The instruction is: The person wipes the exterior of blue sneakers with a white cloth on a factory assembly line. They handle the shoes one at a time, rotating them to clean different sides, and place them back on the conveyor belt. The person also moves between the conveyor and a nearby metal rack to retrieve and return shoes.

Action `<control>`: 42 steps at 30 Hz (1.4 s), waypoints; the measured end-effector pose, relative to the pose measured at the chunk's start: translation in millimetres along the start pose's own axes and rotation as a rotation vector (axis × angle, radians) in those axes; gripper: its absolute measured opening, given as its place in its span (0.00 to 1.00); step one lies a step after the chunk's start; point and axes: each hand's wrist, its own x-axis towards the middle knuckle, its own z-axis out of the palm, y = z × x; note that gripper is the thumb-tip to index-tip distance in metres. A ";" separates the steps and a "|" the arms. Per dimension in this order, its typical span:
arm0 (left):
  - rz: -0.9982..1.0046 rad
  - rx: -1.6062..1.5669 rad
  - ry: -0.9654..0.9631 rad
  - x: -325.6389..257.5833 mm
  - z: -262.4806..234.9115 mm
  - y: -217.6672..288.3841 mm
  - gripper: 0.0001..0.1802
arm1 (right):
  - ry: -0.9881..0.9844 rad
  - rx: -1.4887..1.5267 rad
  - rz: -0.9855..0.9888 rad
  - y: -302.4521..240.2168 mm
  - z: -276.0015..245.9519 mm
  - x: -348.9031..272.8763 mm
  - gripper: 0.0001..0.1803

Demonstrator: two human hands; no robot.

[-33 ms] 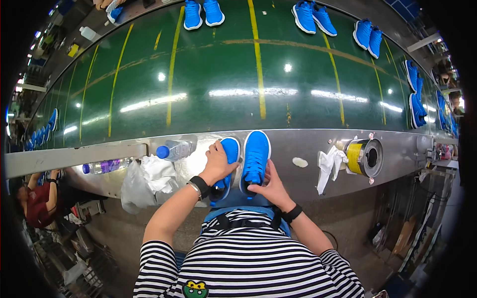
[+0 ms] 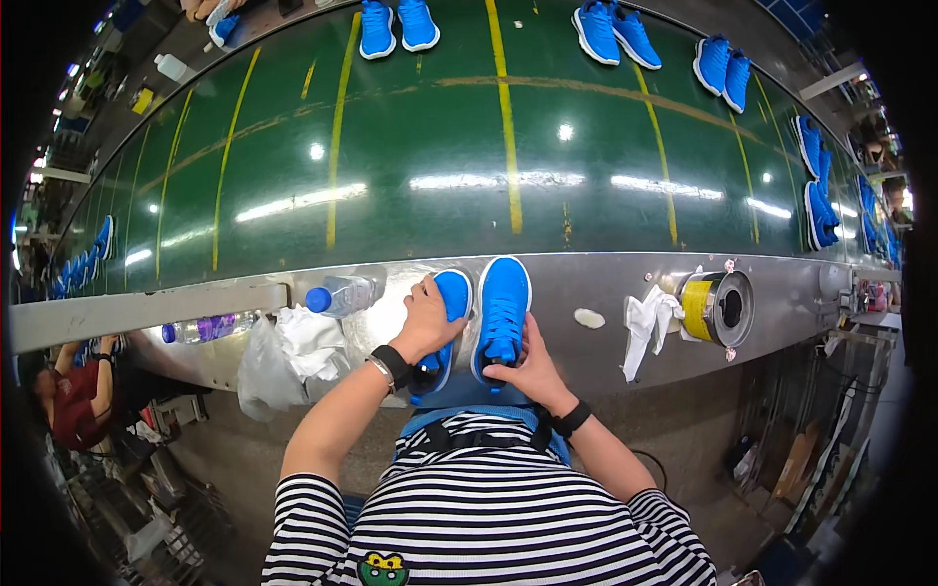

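Observation:
Two blue sports shoes with white soles stand side by side on the metal ledge in front of me, toes pointing away. My left hand [image 2: 426, 324] lies across the left shoe [image 2: 452, 289], gripping it and covering much of its laces and outer side. At the heel end of the right shoe [image 2: 504, 303], my right hand [image 2: 537, 369] has its thumb by the collar and its fingers along the outer side. The laces of the right shoe show plainly; the inside of the left shoe is mostly hidden.
Beyond the metal ledge [image 2: 586, 283] runs a green conveyor belt [image 2: 420, 215] carrying several blue shoes. Left of me are a blue-capped bottle [image 2: 347, 295], white cloth [image 2: 311, 344] and plastic bag [image 2: 262, 376]. On the right lie a white rag [image 2: 647, 327] and a yellow-banded can [image 2: 718, 308].

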 end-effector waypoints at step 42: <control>-0.454 -1.336 -0.327 -57.2 -8.8 -25.2 0.14 | 0.055 0.922 0.226 -4.7 -33.4 -30.6 0.16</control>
